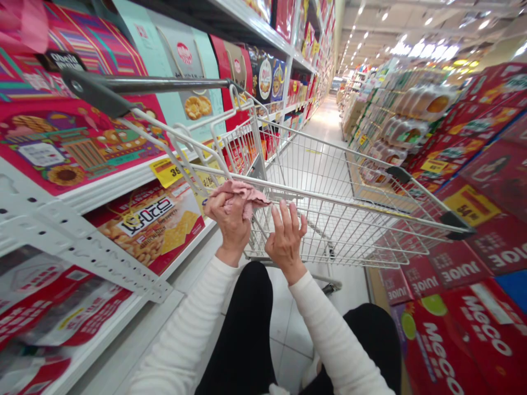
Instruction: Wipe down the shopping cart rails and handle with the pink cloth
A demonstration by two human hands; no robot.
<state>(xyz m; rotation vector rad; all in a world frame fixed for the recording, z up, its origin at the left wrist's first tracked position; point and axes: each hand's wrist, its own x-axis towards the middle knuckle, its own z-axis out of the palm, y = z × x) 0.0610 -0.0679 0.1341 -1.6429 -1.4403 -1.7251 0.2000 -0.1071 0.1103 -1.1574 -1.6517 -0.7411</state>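
Note:
A metal shopping cart (329, 181) lies tilted in a supermarket aisle, its grey handle bar (156, 84) up at the left. My left hand (228, 219) is closed on a pink cloth (242, 192) and presses it against the cart's wire frame. Beside it, my right hand (286, 238) rests with fingers stretched out on the wire side of the cart, just right of the cloth. Both arms wear white sleeves, and my knees in black trousers show below.
Shelves (102, 189) of biscuit and cracker boxes with yellow price tags line the left. Red juice cartons (461, 323) are stacked at the right. The white tiled aisle floor (325, 120) runs ahead past the cart.

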